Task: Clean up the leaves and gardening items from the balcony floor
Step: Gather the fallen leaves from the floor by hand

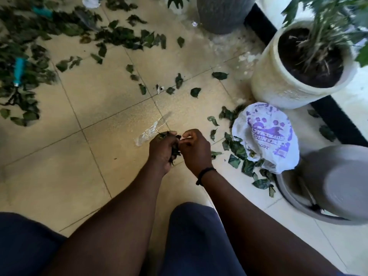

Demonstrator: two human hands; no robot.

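The left hand [162, 150] clutched gathered leaves [175, 151]; the right hand [194, 148] pinched one in, bag [266, 136] waiting at three o'clock.

Left of the white plastic bag [266, 136] bare tile lies open; behind it the cream pot [298, 76] blocks, beside it the grey basin [328, 186]

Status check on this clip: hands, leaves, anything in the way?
Left hand grips a leaf bunch; right hand pinching at it. Plastic bag to the right. Nothing in the way.
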